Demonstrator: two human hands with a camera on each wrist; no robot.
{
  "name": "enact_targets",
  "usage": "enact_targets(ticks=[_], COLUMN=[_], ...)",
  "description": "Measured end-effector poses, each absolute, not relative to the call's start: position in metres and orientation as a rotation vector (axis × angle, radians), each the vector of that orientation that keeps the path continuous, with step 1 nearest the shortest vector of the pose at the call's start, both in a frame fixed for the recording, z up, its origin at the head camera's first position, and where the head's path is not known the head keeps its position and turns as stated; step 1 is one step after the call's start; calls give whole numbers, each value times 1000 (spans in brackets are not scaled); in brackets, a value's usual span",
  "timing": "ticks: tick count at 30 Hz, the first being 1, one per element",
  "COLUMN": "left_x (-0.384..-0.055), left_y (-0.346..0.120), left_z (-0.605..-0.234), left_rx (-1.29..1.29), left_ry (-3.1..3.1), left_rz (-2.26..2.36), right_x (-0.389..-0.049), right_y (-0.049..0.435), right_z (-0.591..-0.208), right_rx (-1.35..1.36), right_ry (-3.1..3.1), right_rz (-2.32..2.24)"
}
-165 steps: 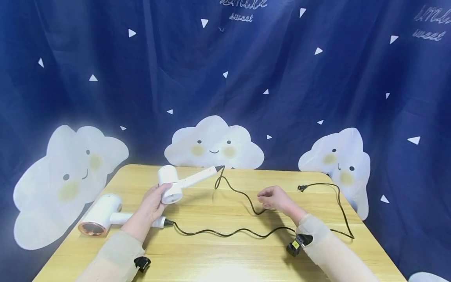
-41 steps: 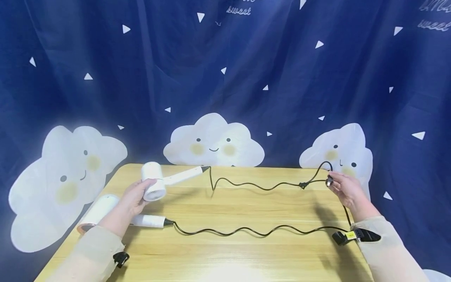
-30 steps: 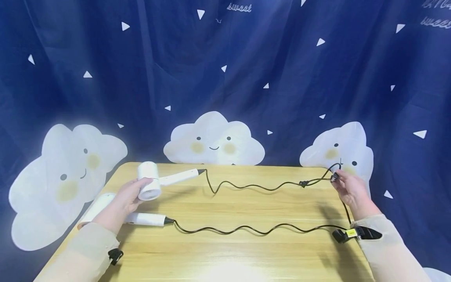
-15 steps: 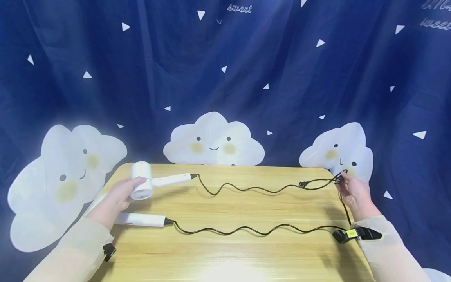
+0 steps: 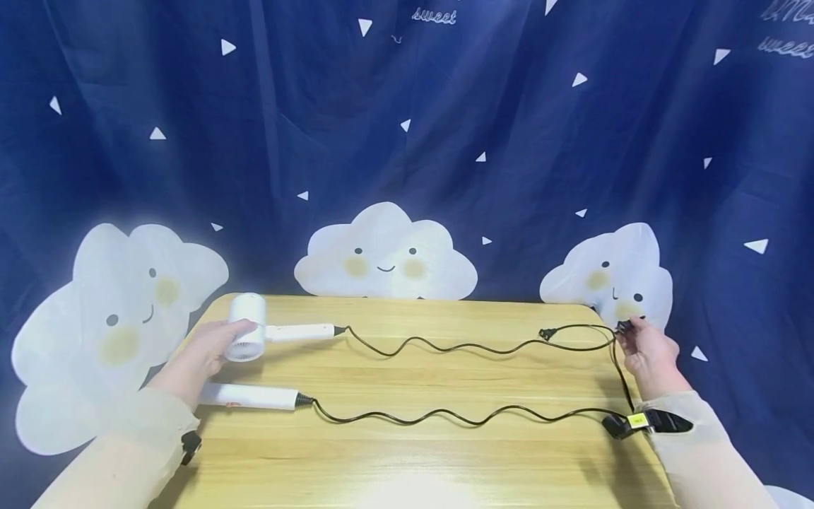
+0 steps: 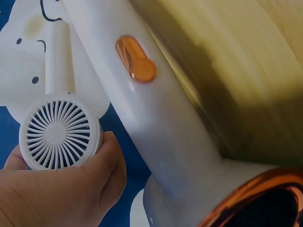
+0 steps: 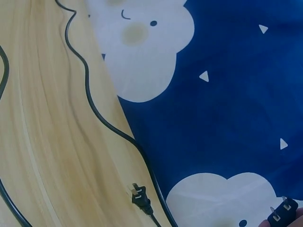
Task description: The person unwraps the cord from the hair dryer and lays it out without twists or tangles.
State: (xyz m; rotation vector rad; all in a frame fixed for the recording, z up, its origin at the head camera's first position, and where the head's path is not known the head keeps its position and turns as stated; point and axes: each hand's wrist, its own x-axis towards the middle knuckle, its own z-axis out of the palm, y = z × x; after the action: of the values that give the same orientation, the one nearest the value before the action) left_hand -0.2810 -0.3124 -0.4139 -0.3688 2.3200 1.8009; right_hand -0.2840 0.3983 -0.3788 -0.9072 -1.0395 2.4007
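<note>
My left hand (image 5: 206, 350) grips a white hair dryer (image 5: 246, 314) by its round head, the handle pointing right. In the left wrist view its slatted intake (image 6: 56, 132) faces the camera. At the table's right edge my right hand (image 5: 649, 353) pinches a black two-pin plug (image 7: 283, 213), prongs bare. The cord (image 5: 445, 346) runs in waves between dryer and plug. A second white hair dryer (image 5: 254, 396) lies nearer, its head hidden behind my left forearm in the head view; the left wrist view shows its copper switch (image 6: 136, 59) and copper rim (image 6: 246, 196).
The second dryer's cord (image 5: 439, 415) snakes right across the wooden table (image 5: 381, 466) and curves up below my right hand. Its plug (image 5: 547, 334) lies near the back right. A blue curtain (image 5: 407, 106) with cloud faces hangs behind the table.
My left hand has carried the dryer left and lowered its handle. My right hand has moved far right with the plug, drawing the cord out; over the last second it shifted slightly right.
</note>
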Motion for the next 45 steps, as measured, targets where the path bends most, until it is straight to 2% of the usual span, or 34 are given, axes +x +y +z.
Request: enact_targets(ticks=[6,26,35,45], left_x=[-283,-291,-296,-300], left_y=[-318,-322,-321,-320], left_z=[-413,-427,-430,-439], left_rx=[-380,-354,-342,-374], left_ry=[2373,2382,2319,2265], left_rz=[1706,1632,1667,1716], right_x=[-288,-303,-314,-323], right_y=[399,372,368,369], right_z=[-388,-429,-454,-460], right_rx=[-965,-837,-853,-744], right_ry=[-1052,-1424,-1752,-2118], right_rz=[2372,2459,2252,2063])
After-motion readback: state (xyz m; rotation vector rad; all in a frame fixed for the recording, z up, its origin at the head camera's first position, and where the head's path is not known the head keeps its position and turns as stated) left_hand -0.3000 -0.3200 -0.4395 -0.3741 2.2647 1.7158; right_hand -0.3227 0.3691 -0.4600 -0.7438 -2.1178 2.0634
